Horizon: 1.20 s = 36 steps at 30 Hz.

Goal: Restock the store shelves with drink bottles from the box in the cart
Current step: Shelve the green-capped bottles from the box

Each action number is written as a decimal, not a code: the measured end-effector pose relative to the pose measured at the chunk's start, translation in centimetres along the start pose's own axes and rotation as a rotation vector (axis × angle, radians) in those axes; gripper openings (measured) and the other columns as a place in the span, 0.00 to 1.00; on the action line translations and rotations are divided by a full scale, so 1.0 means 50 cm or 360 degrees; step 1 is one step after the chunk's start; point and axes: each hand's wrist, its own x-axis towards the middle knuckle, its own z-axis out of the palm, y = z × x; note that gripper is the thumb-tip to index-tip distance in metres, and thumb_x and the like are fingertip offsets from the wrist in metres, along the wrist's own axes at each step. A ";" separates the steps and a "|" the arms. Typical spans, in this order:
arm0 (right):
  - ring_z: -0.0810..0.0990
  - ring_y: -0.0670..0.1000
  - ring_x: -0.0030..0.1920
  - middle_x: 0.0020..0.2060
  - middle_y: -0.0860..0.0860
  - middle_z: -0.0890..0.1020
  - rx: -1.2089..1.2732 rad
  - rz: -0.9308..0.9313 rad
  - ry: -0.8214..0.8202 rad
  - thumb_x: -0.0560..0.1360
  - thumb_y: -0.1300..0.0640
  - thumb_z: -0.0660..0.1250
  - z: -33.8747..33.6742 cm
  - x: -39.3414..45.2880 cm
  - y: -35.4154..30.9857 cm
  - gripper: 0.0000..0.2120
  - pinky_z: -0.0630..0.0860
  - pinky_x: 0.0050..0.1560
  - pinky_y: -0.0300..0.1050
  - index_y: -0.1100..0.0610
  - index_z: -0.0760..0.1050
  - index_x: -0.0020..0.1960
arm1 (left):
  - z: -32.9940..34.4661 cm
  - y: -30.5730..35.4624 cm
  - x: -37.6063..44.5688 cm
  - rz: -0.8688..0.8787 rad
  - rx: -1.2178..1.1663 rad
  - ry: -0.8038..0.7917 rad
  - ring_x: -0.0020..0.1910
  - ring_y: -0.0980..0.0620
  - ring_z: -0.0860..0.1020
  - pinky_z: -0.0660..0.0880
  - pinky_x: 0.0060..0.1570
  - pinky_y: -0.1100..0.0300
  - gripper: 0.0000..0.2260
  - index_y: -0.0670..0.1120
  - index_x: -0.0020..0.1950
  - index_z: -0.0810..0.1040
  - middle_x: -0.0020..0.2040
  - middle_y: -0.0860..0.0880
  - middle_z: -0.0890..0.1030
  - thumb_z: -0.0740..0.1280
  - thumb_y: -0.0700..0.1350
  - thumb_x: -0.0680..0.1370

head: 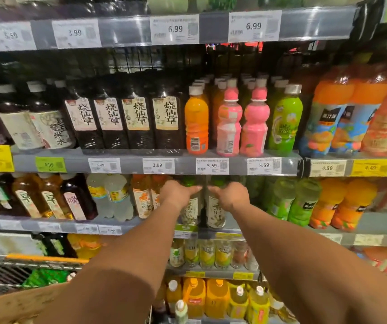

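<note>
Both my arms reach into the third shelf (232,226) at the middle of the view. My left hand (178,192) curls round the upper part of a pale tea bottle (190,215) with a green cap and white label. My right hand (231,195) grips a matching bottle (215,215) right beside it. The two bottles stand upright, side by side, at the shelf's front edge. My thumbs point toward each other across the narrow gap between them. At the lower left are the brown cardboard box (12,305) and the wire cart (0,270), with green packaging (45,277) showing inside.
Dark tea bottles (113,122), orange (196,127), pink (229,127) and green (286,122) drinks fill the shelf above. Clear bottles (117,197) stand left of my hands, green bottles (302,204) to the right. A price rail (141,165) overhangs my hands.
</note>
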 end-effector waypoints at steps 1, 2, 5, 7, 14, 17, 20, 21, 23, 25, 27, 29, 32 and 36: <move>0.81 0.54 0.39 0.35 0.54 0.82 -0.0011 0.0001 -0.0001 0.70 0.33 0.66 0.002 0.001 -0.001 0.28 0.75 0.40 0.46 0.60 0.79 0.37 | 0.005 0.001 0.004 -0.0001 -0.0004 0.0012 0.30 0.52 0.77 0.69 0.26 0.62 0.22 0.47 0.38 0.72 0.38 0.50 0.79 0.76 0.62 0.65; 0.81 0.54 0.39 0.36 0.55 0.83 -0.0001 0.0002 0.0008 0.70 0.34 0.66 0.005 0.002 -0.001 0.28 0.76 0.42 0.47 0.61 0.79 0.37 | 0.010 0.002 0.006 0.0011 0.0004 0.0034 0.30 0.54 0.75 0.69 0.26 0.62 0.22 0.48 0.35 0.71 0.36 0.51 0.77 0.76 0.62 0.65; 0.81 0.54 0.36 0.34 0.55 0.83 0.0169 0.0024 0.0070 0.69 0.35 0.69 0.013 -0.002 0.004 0.28 0.79 0.42 0.50 0.62 0.80 0.39 | 0.022 0.005 0.009 0.0032 0.0029 0.0052 0.33 0.52 0.77 0.76 0.31 0.60 0.22 0.49 0.33 0.70 0.33 0.52 0.76 0.76 0.63 0.64; 0.81 0.54 0.37 0.35 0.55 0.83 0.0267 0.0024 0.0101 0.69 0.34 0.69 0.020 -0.005 0.005 0.27 0.79 0.44 0.51 0.61 0.81 0.42 | 0.025 0.002 0.012 0.0042 0.0011 0.0045 0.32 0.52 0.77 0.75 0.28 0.60 0.23 0.49 0.32 0.69 0.32 0.53 0.75 0.75 0.64 0.64; 0.80 0.55 0.41 0.36 0.53 0.81 0.0245 -0.0002 0.0117 0.70 0.34 0.66 0.031 -0.011 -0.002 0.28 0.74 0.42 0.46 0.60 0.78 0.44 | 0.025 -0.019 0.022 0.0127 -0.0106 -0.0020 0.35 0.54 0.73 0.72 0.39 0.60 0.18 0.52 0.36 0.70 0.33 0.58 0.70 0.76 0.59 0.67; 0.78 0.54 0.37 0.35 0.53 0.81 0.0216 -0.0017 0.0091 0.69 0.32 0.66 0.026 -0.012 -0.004 0.29 0.72 0.39 0.45 0.60 0.79 0.41 | 0.023 -0.019 0.022 0.0111 -0.0072 -0.0021 0.38 0.51 0.74 0.72 0.39 0.59 0.17 0.49 0.43 0.74 0.37 0.55 0.75 0.75 0.59 0.69; 0.75 0.50 0.30 0.28 0.51 0.76 0.0135 -0.0005 0.0065 0.68 0.29 0.65 0.023 -0.013 -0.005 0.30 0.69 0.33 0.45 0.58 0.73 0.32 | 0.019 -0.020 0.011 0.0086 -0.0058 -0.0032 0.45 0.46 0.79 0.72 0.40 0.59 0.30 0.42 0.61 0.75 0.49 0.48 0.80 0.74 0.61 0.69; 0.74 0.49 0.29 0.27 0.50 0.75 0.0128 0.0012 0.0063 0.67 0.28 0.64 0.020 -0.016 -0.004 0.31 0.68 0.31 0.45 0.58 0.70 0.31 | 0.018 -0.023 0.006 0.0090 -0.0049 -0.0030 0.52 0.44 0.79 0.71 0.43 0.59 0.34 0.42 0.66 0.72 0.56 0.46 0.80 0.73 0.62 0.69; 0.77 0.52 0.35 0.32 0.52 0.77 0.0133 0.0062 0.0067 0.66 0.27 0.63 0.016 -0.022 0.000 0.33 0.72 0.36 0.46 0.60 0.71 0.37 | 0.010 -0.032 -0.013 0.0122 -0.0021 -0.0048 0.62 0.44 0.76 0.71 0.51 0.57 0.39 0.44 0.72 0.67 0.65 0.46 0.76 0.72 0.64 0.68; 0.78 0.60 0.50 0.48 0.59 0.79 0.0149 0.0119 0.0163 0.67 0.26 0.62 0.014 -0.041 -0.002 0.41 0.75 0.48 0.51 0.65 0.72 0.54 | -0.008 -0.049 -0.040 0.0172 -0.0004 -0.0064 0.65 0.45 0.74 0.72 0.59 0.55 0.38 0.47 0.73 0.67 0.67 0.48 0.75 0.72 0.63 0.69; 0.74 0.64 0.58 0.58 0.62 0.75 0.0139 0.0174 0.0276 0.67 0.27 0.62 0.011 -0.074 -0.018 0.44 0.72 0.58 0.57 0.65 0.69 0.62 | -0.043 -0.066 -0.073 0.0165 0.0003 -0.0038 0.63 0.46 0.76 0.73 0.58 0.56 0.32 0.49 0.69 0.72 0.63 0.49 0.79 0.72 0.62 0.70; 0.71 0.65 0.60 0.60 0.63 0.73 0.0018 0.0206 0.0307 0.68 0.28 0.62 0.011 -0.118 -0.053 0.42 0.69 0.62 0.59 0.64 0.67 0.63 | -0.096 -0.080 -0.094 0.0063 -0.0002 0.0030 0.61 0.45 0.76 0.73 0.57 0.56 0.30 0.49 0.68 0.73 0.63 0.48 0.79 0.72 0.61 0.70; 0.71 0.64 0.61 0.60 0.62 0.73 0.0007 0.0113 0.0266 0.69 0.31 0.64 0.019 -0.191 -0.113 0.40 0.68 0.62 0.57 0.62 0.67 0.64 | -0.183 -0.120 -0.129 -0.0033 0.0012 0.0079 0.61 0.45 0.77 0.72 0.58 0.56 0.29 0.49 0.68 0.74 0.63 0.48 0.79 0.73 0.59 0.71; 0.73 0.62 0.61 0.60 0.60 0.74 -0.0003 0.0012 0.0178 0.67 0.32 0.65 0.034 -0.312 -0.171 0.40 0.71 0.62 0.57 0.61 0.67 0.66 | -0.293 -0.178 -0.203 0.0023 0.0093 0.0092 0.57 0.46 0.78 0.71 0.50 0.59 0.25 0.48 0.62 0.77 0.58 0.48 0.82 0.72 0.60 0.71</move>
